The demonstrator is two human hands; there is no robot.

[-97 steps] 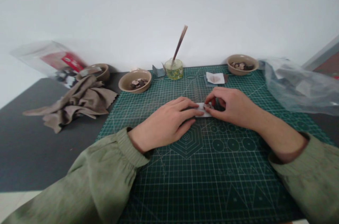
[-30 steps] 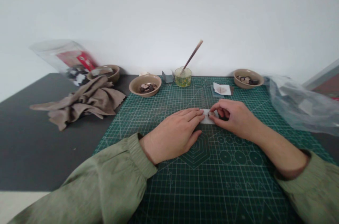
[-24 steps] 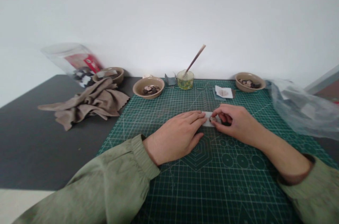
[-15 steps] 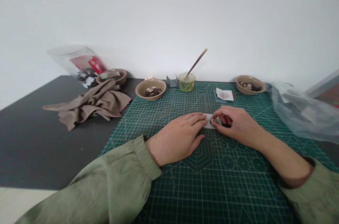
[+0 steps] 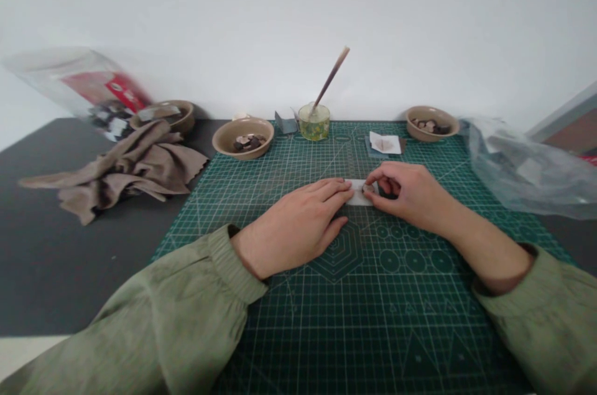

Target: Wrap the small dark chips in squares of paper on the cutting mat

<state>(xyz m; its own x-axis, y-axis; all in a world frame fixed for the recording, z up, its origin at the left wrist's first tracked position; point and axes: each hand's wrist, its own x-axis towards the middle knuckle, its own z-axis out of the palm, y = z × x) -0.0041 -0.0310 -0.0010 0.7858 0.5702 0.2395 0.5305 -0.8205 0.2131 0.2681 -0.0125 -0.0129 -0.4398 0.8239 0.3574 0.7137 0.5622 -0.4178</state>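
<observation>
On the green cutting mat lies a small white sheet, partly covered by fingers. My left hand rests flat with its fingertips on the sheet's left end and its thumb apart. From the right, my right hand pinches a small dark-edged piece between thumb and forefinger, against the sheet. The far side of that piece is hidden by the fingers.
Bowls of small pieces stand at back left and back right. A glass holds a brush. Folded papers lie behind my right hand. A brown cloth is left; a clear plastic bag is right.
The whole view has shifted, so everything appears higher and further left. Both hands keep nearly the same pose on the sheet.
</observation>
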